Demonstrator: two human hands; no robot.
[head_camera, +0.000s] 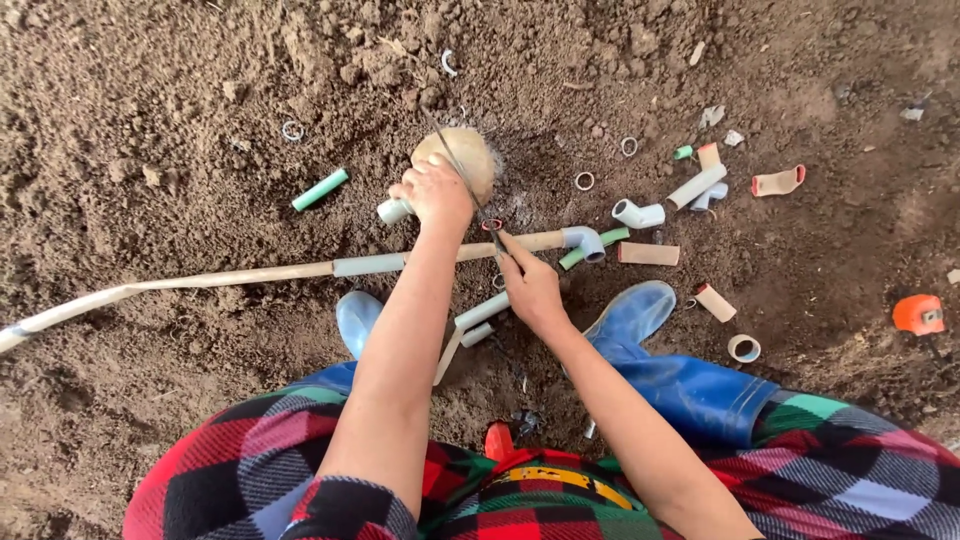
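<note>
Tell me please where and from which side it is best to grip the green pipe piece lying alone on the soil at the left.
Grip the green pipe piece at its middle, coming from above: it lies flat, tilted, bare soil both sides.

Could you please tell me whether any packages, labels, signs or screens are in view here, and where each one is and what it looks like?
None in view: only bare soil, loose pipe pieces and an orange tape measure at the right edge, with no readable face showing.
</note>
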